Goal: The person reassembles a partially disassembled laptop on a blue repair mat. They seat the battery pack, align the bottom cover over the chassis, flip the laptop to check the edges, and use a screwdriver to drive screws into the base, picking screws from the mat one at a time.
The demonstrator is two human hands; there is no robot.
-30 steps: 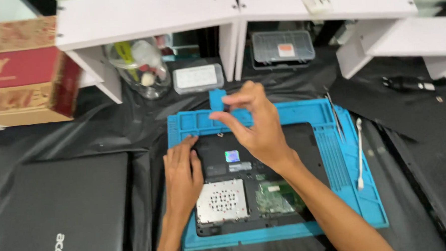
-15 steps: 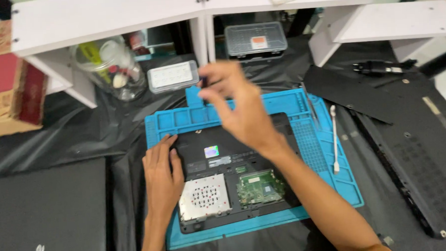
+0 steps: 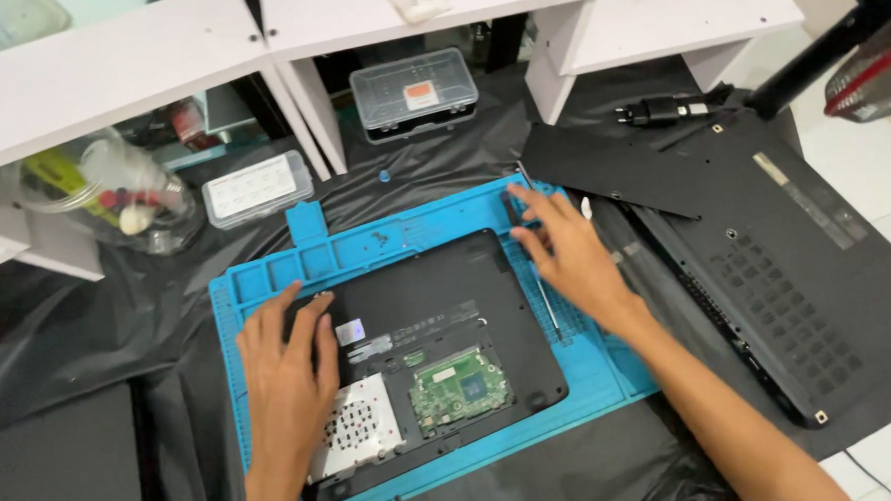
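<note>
Opened laptop [image 3: 439, 331] on blue repair mat [image 3: 591, 374]: access cover off, circuit board exposed. Left hand [image 3: 289, 373] flat, steadying. Right hand [image 3: 566, 250] open-fingered, touching screwdriver [image 3: 546, 294], not yet gripped.

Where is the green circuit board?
In the head view, the green circuit board shows through an opening in the laptop on the blue mat, just right of the left hand.

The left hand [image 3: 289, 373] hides part of the opened laptop [image 3: 440, 351]; its forearm leaves the bottom edge.
</note>
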